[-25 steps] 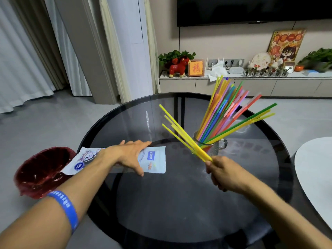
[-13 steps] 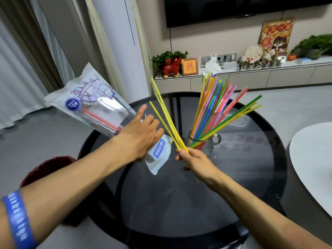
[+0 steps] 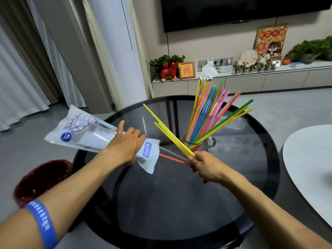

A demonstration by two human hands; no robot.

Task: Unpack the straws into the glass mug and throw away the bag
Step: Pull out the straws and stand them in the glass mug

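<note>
My left hand (image 3: 125, 145) grips the clear plastic straw bag (image 3: 84, 133) near its open end and holds it tilted above the table's left side. A red straw and a grey straw (image 3: 170, 157) stick out of the bag's mouth toward my right hand (image 3: 204, 166). That hand is closed on a bunch of yellow straws (image 3: 167, 131) that fan up and to the left. Just behind it stands the glass mug (image 3: 201, 143), filled with many coloured straws (image 3: 208, 112) leaning to the right.
The round dark glass table (image 3: 179, 203) lies under both hands. A dark red waste bin (image 3: 41, 178) stands on the floor at the table's left edge. A white table (image 3: 309, 159) edges in from the right. A low cabinet (image 3: 251, 81) with ornaments runs along the far wall.
My left hand lifted the bag off the table and has now lowered and tilted it. My right hand moved to the bag's mouth, where a red and a grey straw now stick out.
</note>
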